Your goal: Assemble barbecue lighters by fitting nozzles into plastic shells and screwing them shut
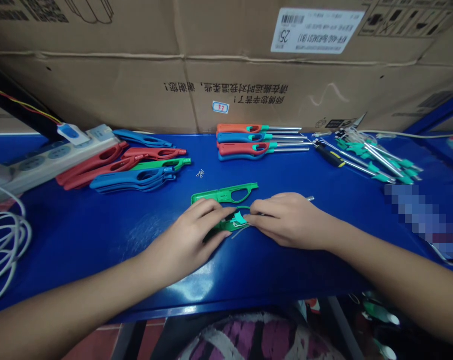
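Observation:
My left hand is closed on the handle end of a green lighter half-shell lying on the blue table. From the other side, my right hand pinches a lighter nozzle assembly, whose teal trigger and thin wires show between the hands. The metal tip of that assembly sticks out beyond my right hand. My fingers cover much of the shell and the inner parts. Just behind my hands lies a second green half-shell, its hollow side up.
Red, blue and green shell halves are piled at left beside a power strip. Tiny screws lie mid-table. Several assembled lighters, a screwdriver and nozzle assemblies sit along the back, before a cardboard box.

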Motion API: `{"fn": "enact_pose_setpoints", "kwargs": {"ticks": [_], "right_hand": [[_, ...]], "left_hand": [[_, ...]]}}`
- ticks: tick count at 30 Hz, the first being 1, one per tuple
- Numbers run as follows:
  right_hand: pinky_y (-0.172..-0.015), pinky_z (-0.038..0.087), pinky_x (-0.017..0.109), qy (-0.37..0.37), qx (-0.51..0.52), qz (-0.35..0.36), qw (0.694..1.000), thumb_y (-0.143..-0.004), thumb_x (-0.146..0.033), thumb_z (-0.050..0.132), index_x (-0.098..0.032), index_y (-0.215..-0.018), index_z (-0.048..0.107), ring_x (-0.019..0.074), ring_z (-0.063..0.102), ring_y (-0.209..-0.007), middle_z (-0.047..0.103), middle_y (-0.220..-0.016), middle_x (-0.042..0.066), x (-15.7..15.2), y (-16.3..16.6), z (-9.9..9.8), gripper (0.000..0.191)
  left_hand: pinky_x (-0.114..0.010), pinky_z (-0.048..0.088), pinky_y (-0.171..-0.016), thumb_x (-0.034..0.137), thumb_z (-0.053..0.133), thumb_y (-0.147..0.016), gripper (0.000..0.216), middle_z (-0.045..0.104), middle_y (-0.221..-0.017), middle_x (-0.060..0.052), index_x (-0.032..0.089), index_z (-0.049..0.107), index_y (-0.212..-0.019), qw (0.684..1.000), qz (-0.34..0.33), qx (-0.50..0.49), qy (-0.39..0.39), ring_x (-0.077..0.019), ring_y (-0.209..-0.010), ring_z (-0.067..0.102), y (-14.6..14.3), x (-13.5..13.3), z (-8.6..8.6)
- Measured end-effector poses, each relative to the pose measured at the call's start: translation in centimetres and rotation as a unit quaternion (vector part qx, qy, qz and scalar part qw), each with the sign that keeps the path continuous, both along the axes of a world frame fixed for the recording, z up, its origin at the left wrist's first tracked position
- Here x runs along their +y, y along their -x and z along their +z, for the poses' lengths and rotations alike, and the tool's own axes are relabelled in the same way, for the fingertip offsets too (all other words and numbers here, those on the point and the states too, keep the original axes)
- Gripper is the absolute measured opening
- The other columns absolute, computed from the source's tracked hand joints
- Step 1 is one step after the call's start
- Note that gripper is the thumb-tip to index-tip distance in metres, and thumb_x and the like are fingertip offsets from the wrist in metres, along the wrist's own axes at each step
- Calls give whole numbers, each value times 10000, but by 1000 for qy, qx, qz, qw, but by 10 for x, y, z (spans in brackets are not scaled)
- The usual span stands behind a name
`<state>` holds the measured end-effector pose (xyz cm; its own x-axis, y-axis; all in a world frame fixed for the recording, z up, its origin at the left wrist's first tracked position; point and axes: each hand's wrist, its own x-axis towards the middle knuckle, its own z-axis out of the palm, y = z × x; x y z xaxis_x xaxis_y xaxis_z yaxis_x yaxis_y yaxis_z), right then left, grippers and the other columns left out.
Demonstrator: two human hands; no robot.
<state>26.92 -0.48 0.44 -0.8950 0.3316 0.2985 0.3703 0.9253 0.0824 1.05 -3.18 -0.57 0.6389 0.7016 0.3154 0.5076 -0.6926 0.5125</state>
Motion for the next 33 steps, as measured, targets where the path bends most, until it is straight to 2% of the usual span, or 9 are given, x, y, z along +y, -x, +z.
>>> {"fn": "enact_pose_setpoints", "kwargs": {"ticks": [5,9,13,16,18,20,23,29,33], "right_hand": [[-569,285,321,-8,-22,3,1000,-1037,-189,440,-142,-980,693,129,492,-633,653,-835,19,-2,1,1,263],[-588,312,320,28,-26,-9,999,-1028,-196,442,-141,-1002,703,135,521,-657,674,-887,42,-6,2,3,268],[-621,372,302,85,4,-56,995,-1044,-280,458,-190,-1009,710,141,577,-725,677,-953,43,-7,2,5,270],[-700,433,293,154,51,-104,981,-998,-358,577,-197,-1135,661,175,623,-906,665,-1102,68,-5,3,5,228],[-822,455,325,192,76,-121,971,-956,-382,649,-183,-1252,602,220,605,-1071,654,-1194,95,-3,3,4,360],[-904,429,366,215,77,-114,967,-960,-395,650,-199,-1321,573,239,585,-1135,664,-1230,95,0,3,2,418],[-887,399,373,232,66,-98,965,-989,-385,616,-241,-1312,614,228,599,-1085,698,-1176,70,1,3,-1,354],[-879,385,366,213,90,-80,970,-980,-369,633,-196,-1243,672,226,594,-1037,704,-1100,84,1,2,-2,317],[-863,384,364,201,95,-73,972,-969,-394,647,-183,-1198,692,223,594,-996,707,-1060,82,1,4,-2,316]], "left_hand": [[-373,560,-887,167,586,-986,361,625,-1080,-85,157,590,-1346,1000,-11,-3,-4,-210,-996,610,1,0,-1],[-378,542,-906,159,553,-1003,376,603,-1088,-86,175,576,-1378,1000,-24,15,-8,-211,-1015,577,1,-2,-1],[-378,528,-939,157,541,-1009,390,591,-1119,-87,188,563,-1397,999,-28,29,-9,-214,-1053,561,2,-3,-2],[-376,532,-948,166,556,-1004,426,603,-1149,-88,188,523,-1429,1000,-17,20,0,-214,-1074,575,2,-4,-2],[-382,538,-956,170,570,-996,429,614,-1170,-88,191,524,-1422,1000,-9,13,2,-216,-1086,592,2,-4,-2],[-382,547,-957,173,586,-980,408,624,-1180,-88,190,558,-1387,1000,-4,5,9,-217,-1089,616,1,-4,-1],[-351,565,-928,187,622,-950,387,645,-1175,-86,184,610,-1337,999,8,-13,41,-206,-1061,658,-1,-3,1],[-298,558,-870,207,627,-965,194,736,-1067,-57,175,719,-1132,994,31,-66,77,-171,-960,702,-4,2,1],[-286,548,-793,213,645,-951,135,760,-977,-20,212,756,-1029,985,51,-77,143,-164,-881,707,-6,5,3]]}}
